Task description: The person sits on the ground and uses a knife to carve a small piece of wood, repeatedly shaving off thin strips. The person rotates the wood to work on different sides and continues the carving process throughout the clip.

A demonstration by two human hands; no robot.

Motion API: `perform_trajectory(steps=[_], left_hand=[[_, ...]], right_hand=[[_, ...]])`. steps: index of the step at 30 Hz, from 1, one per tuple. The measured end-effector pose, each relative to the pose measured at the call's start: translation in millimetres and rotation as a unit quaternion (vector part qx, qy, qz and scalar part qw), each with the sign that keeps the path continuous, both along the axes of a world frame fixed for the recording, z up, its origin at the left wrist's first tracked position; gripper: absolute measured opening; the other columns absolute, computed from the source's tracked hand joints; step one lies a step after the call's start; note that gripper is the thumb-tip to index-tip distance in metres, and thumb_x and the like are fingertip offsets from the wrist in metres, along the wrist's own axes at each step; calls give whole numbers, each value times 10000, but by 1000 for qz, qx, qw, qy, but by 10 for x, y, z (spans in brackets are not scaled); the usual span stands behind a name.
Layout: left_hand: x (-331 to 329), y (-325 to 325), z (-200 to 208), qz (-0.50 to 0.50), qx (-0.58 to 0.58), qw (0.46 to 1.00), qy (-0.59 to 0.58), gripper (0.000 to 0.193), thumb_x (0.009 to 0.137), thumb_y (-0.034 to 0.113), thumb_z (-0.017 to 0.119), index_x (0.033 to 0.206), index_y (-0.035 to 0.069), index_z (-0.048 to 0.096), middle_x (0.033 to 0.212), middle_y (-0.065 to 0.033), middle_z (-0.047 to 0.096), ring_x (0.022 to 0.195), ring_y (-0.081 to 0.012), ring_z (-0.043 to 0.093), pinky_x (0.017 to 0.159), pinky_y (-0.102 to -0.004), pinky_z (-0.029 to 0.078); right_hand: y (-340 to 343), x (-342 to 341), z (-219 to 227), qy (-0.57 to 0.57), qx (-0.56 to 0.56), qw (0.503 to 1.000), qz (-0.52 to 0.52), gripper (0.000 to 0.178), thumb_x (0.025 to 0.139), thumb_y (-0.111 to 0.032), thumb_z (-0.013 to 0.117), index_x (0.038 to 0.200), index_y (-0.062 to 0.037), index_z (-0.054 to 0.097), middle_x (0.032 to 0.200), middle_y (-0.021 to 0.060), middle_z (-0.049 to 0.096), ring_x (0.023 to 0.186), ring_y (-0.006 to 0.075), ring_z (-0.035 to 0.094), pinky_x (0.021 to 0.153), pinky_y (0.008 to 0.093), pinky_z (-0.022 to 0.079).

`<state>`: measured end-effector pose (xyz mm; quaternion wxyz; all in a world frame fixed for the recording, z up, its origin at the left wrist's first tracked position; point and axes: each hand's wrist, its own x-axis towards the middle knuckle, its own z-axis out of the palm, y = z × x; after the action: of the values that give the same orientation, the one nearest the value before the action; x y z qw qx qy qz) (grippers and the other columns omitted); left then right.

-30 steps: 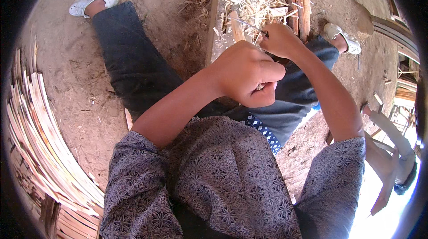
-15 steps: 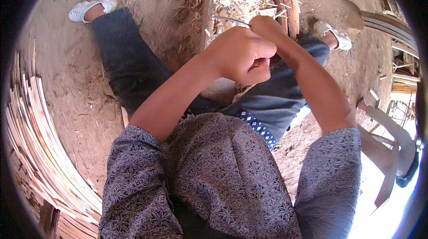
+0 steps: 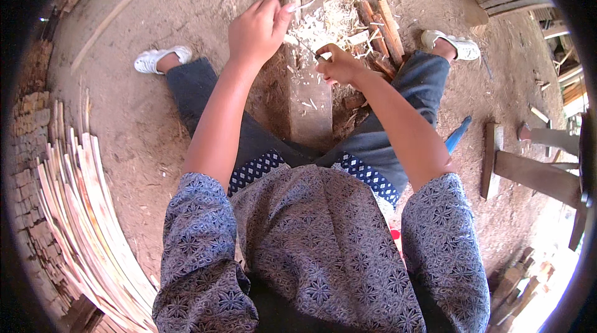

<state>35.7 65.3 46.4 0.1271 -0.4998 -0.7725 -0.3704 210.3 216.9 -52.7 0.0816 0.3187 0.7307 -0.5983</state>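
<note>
My left hand [image 3: 255, 31] is closed in a fist over the far left edge of a wooden plank [image 3: 311, 118]. A thin, pale, curved strip [image 3: 305, 4] sticks out beside its thumb; its exact kind is hard to make out. To the right and a little nearer, my right hand [image 3: 341, 65] is wrapped round the dark handle of what looks like a knife [image 3: 308, 47], its thin blade pointing toward the far left. The two hands are apart. Wood shavings [image 3: 326, 16] lie heaped on the plank between and beyond them.
Reddish wood sticks [image 3: 382, 28] lie right of the shavings. Long pale strips [image 3: 87, 190] are piled at the left. My legs straddle the plank, white shoes [image 3: 163, 59] on the dirt floor. At the right stand a timber frame [image 3: 535, 174] and part of another person [image 3: 550, 139].
My hands, close together before, have separated. The left has moved far left; the right has come nearer and left. The plank and the shavings show more openly.
</note>
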Motion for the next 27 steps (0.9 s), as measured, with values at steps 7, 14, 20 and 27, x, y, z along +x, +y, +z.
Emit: perform_trajectory(steps=[7, 14, 20, 27], left_hand=[[54, 61, 57, 12, 55, 994, -95, 410, 919, 322, 852, 765, 38, 599, 622, -64, 637, 556, -159, 579, 512, -347, 434], [131, -69, 129, -104, 1, 989, -108, 156, 912, 20, 769, 1066, -1, 758, 993, -155, 773, 876, -219, 774, 768, -331, 615], [35, -211, 362, -76, -162, 984, -14, 124, 872, 93, 810, 980, 43, 774, 890, -157, 766, 821, -284, 758, 723, -382, 579], [-118, 121, 645, -143, -277, 948, 60, 92, 800, 68, 832, 828, 70, 744, 819, -130, 759, 744, -290, 736, 675, -405, 553]], right_hand=[[-272, 229, 204, 7, 205, 979, 1, 443, 1011, -258, 616, 1410, -77, 549, 1063, 243, 740, 989, 365, 745, 861, 453, 602], [-364, 275, -16, 61, 186, 978, -66, 453, 1019, -328, 600, 1390, -69, 577, 1181, 284, 723, 1120, 449, 699, 994, 474, 537], [-270, 332, 315, 112, 200, 967, -111, 465, 986, -384, 614, 1336, -79, 639, 1079, 274, 749, 1068, 437, 719, 965, 469, 552], [72, 171, 619, 121, 158, 973, -115, 496, 998, -422, 613, 1347, -70, 640, 1030, 235, 757, 769, 310, 750, 756, 417, 594]])
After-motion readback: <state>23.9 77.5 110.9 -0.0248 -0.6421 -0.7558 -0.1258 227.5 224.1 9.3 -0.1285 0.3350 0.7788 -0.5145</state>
